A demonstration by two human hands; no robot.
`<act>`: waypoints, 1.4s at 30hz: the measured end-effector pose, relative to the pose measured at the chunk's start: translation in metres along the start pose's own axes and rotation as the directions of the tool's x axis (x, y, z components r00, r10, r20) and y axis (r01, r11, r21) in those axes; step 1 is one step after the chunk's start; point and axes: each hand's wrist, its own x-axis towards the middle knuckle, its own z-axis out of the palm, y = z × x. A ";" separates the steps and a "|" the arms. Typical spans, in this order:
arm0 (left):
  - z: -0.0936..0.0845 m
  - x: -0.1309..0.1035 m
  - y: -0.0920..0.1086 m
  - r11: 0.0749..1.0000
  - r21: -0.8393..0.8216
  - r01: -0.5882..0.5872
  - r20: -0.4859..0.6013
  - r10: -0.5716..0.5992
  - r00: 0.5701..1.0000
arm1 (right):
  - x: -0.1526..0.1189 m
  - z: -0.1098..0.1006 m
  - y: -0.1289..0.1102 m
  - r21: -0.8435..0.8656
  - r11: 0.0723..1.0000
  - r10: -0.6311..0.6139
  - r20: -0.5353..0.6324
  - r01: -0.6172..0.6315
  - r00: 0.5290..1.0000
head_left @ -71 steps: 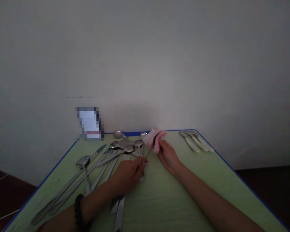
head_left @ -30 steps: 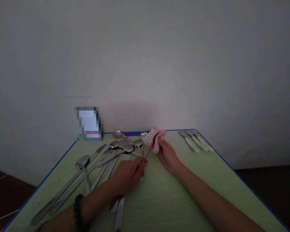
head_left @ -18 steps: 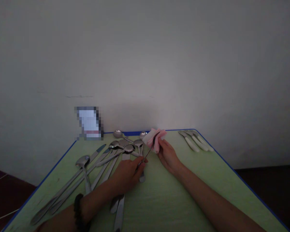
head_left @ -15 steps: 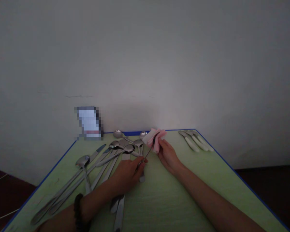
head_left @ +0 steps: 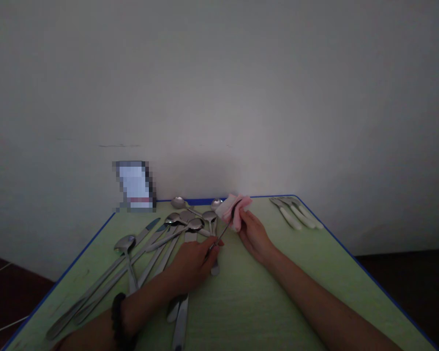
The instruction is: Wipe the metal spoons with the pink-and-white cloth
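My left hand (head_left: 193,263) is closed round the handle of a metal spoon (head_left: 224,233), which slants up and away to the right. The bowl end is tucked into a folded pink and white cloth (head_left: 227,207), so only a dark curved part of it shows. Pinching that cloth about the spoon is my right hand (head_left: 255,236). Beneath and left of my left hand lies loose steel cutlery, among it a spoon (head_left: 195,224) and a large spoon (head_left: 125,243) resting across long handles. My left forearm covers part of the pile.
Several white-handled forks (head_left: 294,214) lie side by side at the far right corner. A blurred-out phone-like screen (head_left: 135,185) leans on the wall at the far left. The green table (head_left: 249,307) has a blue edge and meets the wall. A table knife (head_left: 151,225) lies at left.
Both hands stay almost in place. The cloth has shifted slightly about the spoon's bowl end, showing a little more of the dark part.
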 end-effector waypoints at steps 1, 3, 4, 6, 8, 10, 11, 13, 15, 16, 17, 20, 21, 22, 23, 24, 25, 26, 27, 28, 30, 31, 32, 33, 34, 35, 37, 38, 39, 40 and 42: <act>0.000 0.000 0.000 1.000 0.000 0.004 0.002 -0.004 1.000 | 0.000 0.000 0.000 0.001 1.000 0.002 -0.002 -0.002 1.000; 0.000 0.000 0.000 1.000 -0.005 0.009 0.003 -0.009 1.000 | 0.000 0.001 0.000 0.009 1.000 0.006 -0.013 -0.006 1.000; 0.000 0.000 0.000 1.000 -0.010 0.009 0.003 -0.009 1.000 | 0.000 0.001 0.000 0.013 1.000 0.007 -0.016 -0.007 1.000; 0.000 0.000 0.000 1.000 -0.016 0.003 0.003 -0.003 1.000 | 0.000 0.001 0.000 0.013 1.000 0.007 -0.014 -0.007 1.000; 0.001 0.001 -0.001 1.000 -0.012 0.001 0.003 -0.001 1.000 | -0.001 0.001 0.000 0.012 1.000 0.001 -0.007 -0.001 1.000; 0.001 0.001 -0.002 1.000 -0.013 0.000 0.000 0.000 1.000 | 0.000 0.000 0.000 0.014 1.000 -0.004 -0.003 0.004 1.000; 0.001 0.001 -0.002 1.000 -0.016 -0.001 -0.002 0.001 1.000 | 0.000 0.000 0.000 0.015 1.000 -0.004 -0.003 0.004 1.000; 0.002 0.001 -0.002 1.000 -0.021 -0.003 -0.001 0.003 1.000 | 0.001 -0.001 0.001 0.016 1.000 0.001 -0.004 -0.001 1.000; 0.002 0.001 -0.002 1.000 -0.014 -0.001 0.003 0.001 1.000 | 0.002 -0.002 0.002 0.010 1.000 0.003 -0.005 -0.003 1.000; 0.001 0.001 -0.002 1.000 -0.009 0.000 0.005 0.000 1.000 | 0.002 -0.002 0.002 0.007 1.000 0.001 -0.005 -0.001 1.000; 0.001 0.001 -0.002 1.000 -0.006 0.000 0.005 0.000 1.000 | 0.002 -0.002 0.002 0.005 1.000 -0.003 -0.005 0.003 1.000; 0.001 0.001 -0.002 1.000 -0.007 -0.011 -0.004 0.011 1.000 | 0.002 -0.002 0.002 0.008 1.000 -0.009 0.001 0.009 1.000; 0.001 0.001 -0.001 1.000 -0.004 -0.012 -0.007 0.012 1.000 | 0.001 -0.001 0.002 0.010 1.000 -0.008 0.002 0.008 1.000; 0.001 0.001 -0.001 1.000 0.000 -0.010 -0.009 0.010 1.000 | 0.001 -0.001 0.001 0.010 1.000 -0.006 0.001 0.006 1.000; 0.001 0.001 -0.001 1.000 0.001 -0.007 -0.007 0.007 1.000 | 0.001 0.000 0.001 0.009 1.000 -0.003 -0.003 0.003 1.000; 0.001 0.001 -0.001 1.000 -0.001 -0.002 -0.004 0.002 1.000 | 0.001 0.000 0.001 0.007 1.000 0.000 -0.008 0.000 1.000; 0.001 0.001 -0.001 1.000 -0.005 0.002 0.000 -0.002 1.000 | 0.001 0.000 0.001 0.007 1.000 0.000 -0.012 0.000 1.000; 0.001 0.001 -0.002 1.000 -0.011 0.003 0.004 -0.003 1.000 | 0.001 0.000 0.001 0.007 1.000 -0.002 -0.013 0.002 1.000; 0.001 0.000 -0.002 1.000 -0.013 0.003 0.006 -0.003 1.000 | 0.001 -0.001 0.001 0.008 1.000 -0.006 -0.013 0.006 1.000; 0.001 0.000 -0.002 1.000 -0.014 0.003 0.006 -0.003 1.000 | 0.002 -0.001 0.002 0.009 1.000 -0.008 -0.012 0.008 1.000; 0.001 0.000 -0.001 1.000 -0.014 0.001 0.004 -0.001 1.000 | 0.002 -0.001 0.002 0.010 1.000 -0.010 -0.005 0.010 1.000; 0.001 0.000 -0.001 1.000 -0.017 0.002 0.005 -0.002 1.000 | 0.002 -0.001 0.002 0.010 1.000 -0.008 -0.004 0.009 1.000; 0.001 0.000 -0.001 1.000 -0.022 0.000 0.006 0.000 1.000 | 0.002 -0.001 0.002 0.008 1.000 -0.007 -0.004 0.007 1.000; 0.001 0.000 -0.001 1.000 -0.027 -0.002 0.006 0.002 1.000 | 0.002 -0.001 0.002 0.007 1.000 -0.005 -0.004 0.005 1.000; 0.001 0.000 -0.001 1.000 -0.030 -0.004 0.006 0.004 1.000 | 0.002 -0.001 0.002 0.006 1.000 -0.004 -0.003 0.004 1.000; 0.001 0.000 -0.001 1.000 -0.030 -0.004 0.004 0.004 1.000 | 0.002 -0.001 0.002 0.006 1.000 -0.003 -0.003 0.003 1.000; 0.001 0.000 -0.002 1.000 -0.024 -0.007 -0.002 0.007 1.000 | 0.002 -0.001 0.002 0.007 1.000 -0.002 -0.002 0.002 1.000; 0.002 0.000 -0.003 1.000 -0.018 -0.008 -0.007 0.008 1.000 | 0.002 -0.001 0.002 0.010 1.000 -0.002 -0.002 0.002 1.000; 0.002 0.000 -0.003 1.000 -0.010 -0.008 -0.011 0.008 1.000 | 0.002 -0.001 0.003 0.013 1.000 -0.001 -0.006 0.001 1.000; 0.002 0.000 -0.003 1.000 -0.006 -0.011 -0.011 0.011 1.000 | 0.002 -0.002 0.003 0.017 1.000 0.000 -0.012 0.000 1.000; 0.002 0.000 -0.003 1.000 0.001 -0.015 -0.013 0.015 1.000 | 0.002 -0.003 0.003 0.018 1.000 0.008 -0.021 -0.008 1.000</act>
